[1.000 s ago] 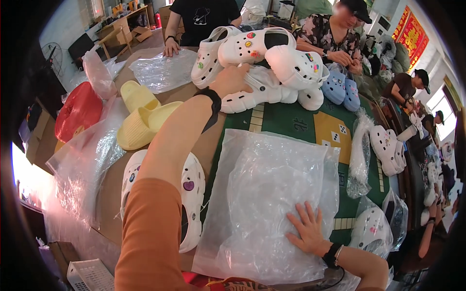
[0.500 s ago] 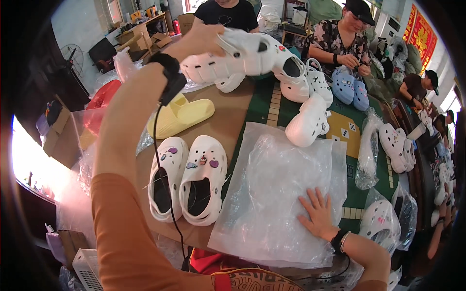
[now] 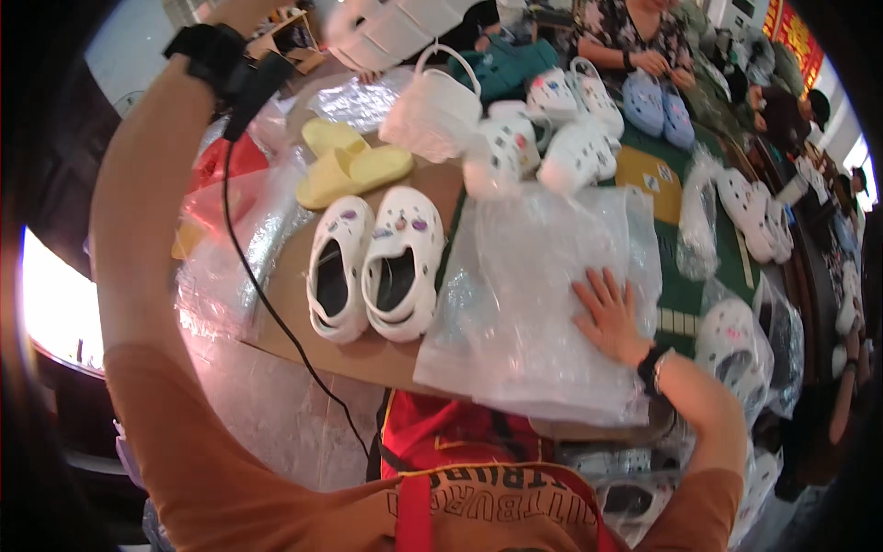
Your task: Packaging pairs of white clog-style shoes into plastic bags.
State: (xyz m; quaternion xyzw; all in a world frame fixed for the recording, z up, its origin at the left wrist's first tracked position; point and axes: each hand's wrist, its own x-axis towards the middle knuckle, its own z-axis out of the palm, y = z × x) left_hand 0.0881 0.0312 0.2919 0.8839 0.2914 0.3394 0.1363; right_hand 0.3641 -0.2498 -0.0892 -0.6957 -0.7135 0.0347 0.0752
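My right hand (image 3: pixel 609 317) lies flat with fingers spread on a clear plastic bag (image 3: pixel 533 276). To its left a pair of white clogs (image 3: pixel 405 262) with small colourful charms stands on brown cardboard. My left hand (image 3: pixel 241 13) is raised at the upper edge, blurred and cut off. A large white clog (image 3: pixel 395 29) is lifted beside it, and the hand appears closed on it, though the fingers are out of view. Below that clog is a blurred white clog (image 3: pixel 432 115) with its strap standing up. More white clogs (image 3: pixel 501 156) sit beyond the bag.
Yellow slides (image 3: pixel 354 175) lie behind the pair. Blue clogs (image 3: pixel 658 106) stand near a person (image 3: pixel 644 46) across the table. At right are bagged clogs (image 3: pixel 727 340) and white clogs (image 3: pixel 754 216). A black cable (image 3: pixel 276 304) hangs from my left wrist.
My left hand has swung up and left with the raised white clog, uncovering the clogs behind. The view has shifted. My right hand stays flat on the bag.
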